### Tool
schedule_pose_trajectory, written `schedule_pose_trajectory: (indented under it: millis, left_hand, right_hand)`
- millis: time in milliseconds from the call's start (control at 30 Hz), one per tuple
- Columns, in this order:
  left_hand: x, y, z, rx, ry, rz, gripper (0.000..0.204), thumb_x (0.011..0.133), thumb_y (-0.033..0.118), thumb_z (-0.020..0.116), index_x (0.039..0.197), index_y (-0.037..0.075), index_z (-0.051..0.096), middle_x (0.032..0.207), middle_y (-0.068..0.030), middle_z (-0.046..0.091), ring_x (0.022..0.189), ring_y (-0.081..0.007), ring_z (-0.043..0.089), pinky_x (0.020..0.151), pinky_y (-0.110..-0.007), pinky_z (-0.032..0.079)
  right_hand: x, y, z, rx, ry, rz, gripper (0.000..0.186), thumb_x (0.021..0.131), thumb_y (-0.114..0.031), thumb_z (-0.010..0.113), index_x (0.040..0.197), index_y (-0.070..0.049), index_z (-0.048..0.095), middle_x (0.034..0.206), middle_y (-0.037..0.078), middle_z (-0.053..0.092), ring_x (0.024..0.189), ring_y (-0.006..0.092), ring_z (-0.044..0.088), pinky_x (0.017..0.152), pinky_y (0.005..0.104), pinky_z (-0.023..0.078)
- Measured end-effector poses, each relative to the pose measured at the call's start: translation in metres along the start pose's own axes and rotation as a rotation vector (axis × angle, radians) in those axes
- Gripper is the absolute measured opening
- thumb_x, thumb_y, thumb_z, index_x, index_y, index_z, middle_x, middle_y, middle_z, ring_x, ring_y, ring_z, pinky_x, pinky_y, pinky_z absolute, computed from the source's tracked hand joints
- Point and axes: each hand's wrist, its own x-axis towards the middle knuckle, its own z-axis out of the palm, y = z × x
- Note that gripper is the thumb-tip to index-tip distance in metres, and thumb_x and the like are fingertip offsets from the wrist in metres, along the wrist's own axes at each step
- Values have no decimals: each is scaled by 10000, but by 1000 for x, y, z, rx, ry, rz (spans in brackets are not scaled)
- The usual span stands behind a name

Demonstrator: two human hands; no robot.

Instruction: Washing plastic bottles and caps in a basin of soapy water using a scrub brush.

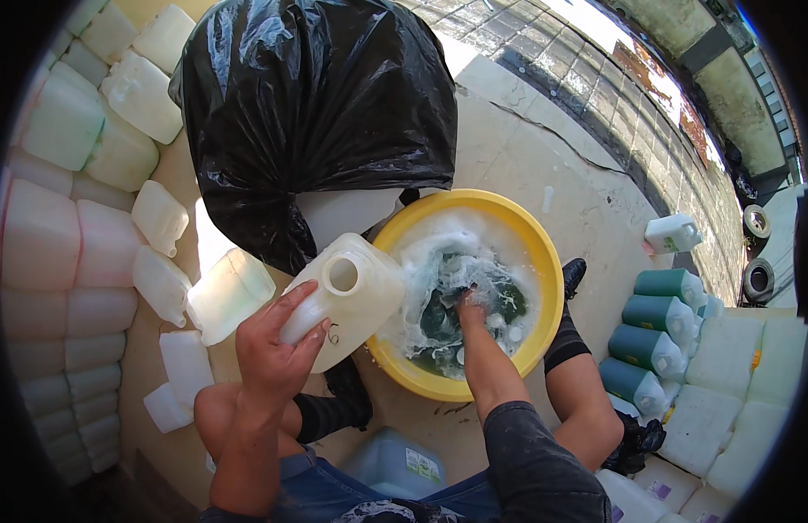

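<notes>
My left hand (pixel 280 342) is closed round the handle of a whitish plastic jug (pixel 369 301). The jug is uncapped, its round mouth turned up toward me, and it is held at the left rim of a yellow basin (pixel 550 288). Foamy, dark greenish water (pixel 439 318) half fills my view of the basin. My right hand (pixel 471 305) reaches down into this water near the middle. Foam and water hide its fingers, and a dark patch shows at their tips; whether that is a held thing I cannot make out.
A big black plastic bag (pixel 317 105) stands beyond the basin. Loose jugs (pixel 229 292) lie on the floor at left, beside tall stacks of jugs (pixel 42 231). At right are several green-filled jugs (pixel 643 349) and whitish jugs (pixel 717 357). A bluish container (pixel 391 462) stands between my legs.
</notes>
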Motion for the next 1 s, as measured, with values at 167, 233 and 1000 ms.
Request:
schedule_pose_trajectory:
  millis: [167, 233, 1000]
  left_hand:
    - [0, -3, 0, -8, -7, 16, 466, 791, 38, 800, 1248, 15, 716, 1002, -208, 759, 872, -269, 759, 801, -342, 583]
    - [0, -2, 1, 0, 7, 28, 460, 792, 34, 798, 1244, 9, 717, 996, -207, 759, 866, -265, 758, 794, -340, 583]
    - [0, 4, 4, 26, -9, 25, 456, 774, 66, 810, 1223, 38, 730, 990, -198, 760, 828, -302, 751, 769, -356, 585]
  right_hand:
    - [-2, -1, 11, -90, -262, -89, 361, 955, -231, 575, 1260, -60, 665, 1352, 182, 642, 1268, 383, 586, 1020, 491, 523]
    - [-3, -9, -1, -118, -298, -269, 382, 951, -234, 582, 1283, -59, 651, 1356, 184, 642, 1246, 395, 602, 1023, 492, 522]
    - [16, 43, 82, -349, -415, 163, 243, 929, -227, 630, 1099, -90, 737, 1135, 141, 747, 1032, 355, 728, 860, 456, 591]
